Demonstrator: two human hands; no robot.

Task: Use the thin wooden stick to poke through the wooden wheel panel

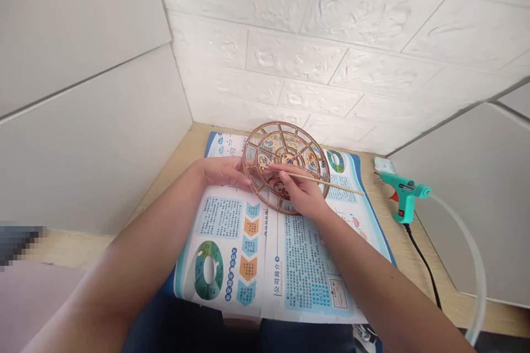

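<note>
Brown disc (289, 158) between the hands, over the printed paper (271, 311). Left hand (232, 170): partly curled at the disc's left edge, holding it, some fingers seen through the openings. Right hand (304, 190): over the disc's lower right part, closed pen-fashion on a thin stick (331, 183), whose working end points at the inner pattern, left of centre. Contact at that end: too small to confirm. Assessment: good practice calls for a steady edge, a light grip close to the working end, small controlled movements, and no wrist pressure on the openwork.
</note>
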